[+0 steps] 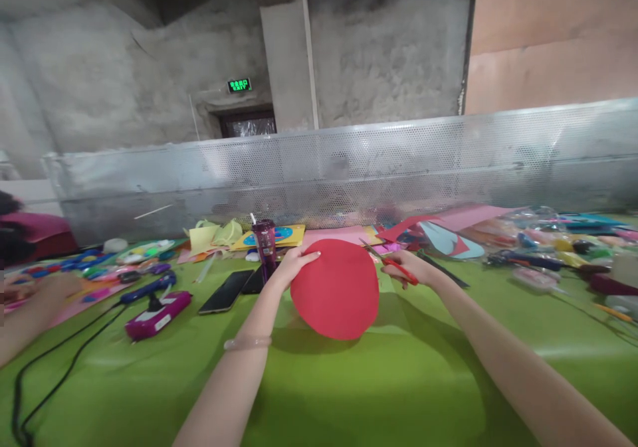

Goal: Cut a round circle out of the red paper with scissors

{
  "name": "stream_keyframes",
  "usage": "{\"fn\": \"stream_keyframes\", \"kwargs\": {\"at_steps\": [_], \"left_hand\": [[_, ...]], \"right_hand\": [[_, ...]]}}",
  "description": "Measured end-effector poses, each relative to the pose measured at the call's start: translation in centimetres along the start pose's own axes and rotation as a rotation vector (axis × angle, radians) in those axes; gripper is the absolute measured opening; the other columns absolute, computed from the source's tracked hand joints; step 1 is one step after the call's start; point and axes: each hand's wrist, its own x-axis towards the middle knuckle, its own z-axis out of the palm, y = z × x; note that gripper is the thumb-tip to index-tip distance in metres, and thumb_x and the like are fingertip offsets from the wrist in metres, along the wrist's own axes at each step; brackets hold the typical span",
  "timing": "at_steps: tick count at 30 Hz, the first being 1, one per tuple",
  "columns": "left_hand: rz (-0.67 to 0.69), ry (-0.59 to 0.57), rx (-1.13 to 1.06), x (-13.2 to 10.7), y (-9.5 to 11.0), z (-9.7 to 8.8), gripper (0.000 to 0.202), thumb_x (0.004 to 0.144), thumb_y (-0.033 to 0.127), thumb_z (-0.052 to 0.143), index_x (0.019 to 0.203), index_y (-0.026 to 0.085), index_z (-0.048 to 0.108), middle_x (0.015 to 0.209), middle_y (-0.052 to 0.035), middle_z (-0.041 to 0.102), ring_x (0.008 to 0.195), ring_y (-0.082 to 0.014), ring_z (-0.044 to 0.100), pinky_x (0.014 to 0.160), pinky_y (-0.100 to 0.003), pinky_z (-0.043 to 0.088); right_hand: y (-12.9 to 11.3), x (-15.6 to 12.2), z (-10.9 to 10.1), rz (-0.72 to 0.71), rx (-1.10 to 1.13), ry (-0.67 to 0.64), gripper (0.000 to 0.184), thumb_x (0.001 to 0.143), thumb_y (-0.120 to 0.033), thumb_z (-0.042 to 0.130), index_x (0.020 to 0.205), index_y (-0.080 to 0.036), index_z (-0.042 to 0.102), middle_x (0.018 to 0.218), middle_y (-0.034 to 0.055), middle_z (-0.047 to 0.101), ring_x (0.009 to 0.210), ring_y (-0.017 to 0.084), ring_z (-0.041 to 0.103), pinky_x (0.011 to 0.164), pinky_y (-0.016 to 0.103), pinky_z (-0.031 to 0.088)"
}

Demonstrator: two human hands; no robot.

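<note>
My left hand [293, 266] pinches the upper left edge of a round red paper piece [335, 289] and holds it up above the green table [349, 380]. My right hand [409, 268] is closed around red-handled scissors [389, 261], whose blades point up and left at the paper's top right edge. A pale bracelet [248, 343] sits on my left wrist.
Two dark phones [226, 291] and a dark purple bottle [265, 244] lie left of the paper. A purple glue gun [157, 314] with a black cable lies further left. Coloured paper sheets and craft supplies [548, 244] crowd the back and right. Another person's hand [47, 291] rests at far left.
</note>
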Motion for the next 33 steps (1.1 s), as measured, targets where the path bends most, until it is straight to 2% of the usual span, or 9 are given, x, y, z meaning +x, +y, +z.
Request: {"fn": "stream_keyframes", "kwargs": {"at_steps": [12,33], "left_hand": [[-0.015,-0.043,-0.012,0.13,-0.2,-0.06,0.038,0.066,0.035,0.067,0.099,0.016,0.064,0.094,-0.0081,0.068,0.08,-0.0223,0.064,0.076,-0.034,0.048],[0.0,-0.041,0.023,-0.04,-0.14,0.1,0.032,0.068,0.034,0.066,0.095,0.016,0.065,0.093,-0.0073,0.068,0.078,-0.021,0.064,0.074,-0.031,0.048]], "right_hand": [[0.43,0.17,0.12,-0.041,-0.021,-0.047,0.02,0.068,-0.027,0.049,0.054,-0.018,0.039,0.044,-0.0049,0.04,0.037,0.008,0.045,0.036,0.02,0.04],[0.06,0.0,0.15,-0.033,-0.043,-0.039,0.021,0.067,-0.027,0.05,0.053,-0.018,0.037,0.046,-0.0047,0.038,0.037,0.009,0.045,0.034,0.02,0.038]]}}
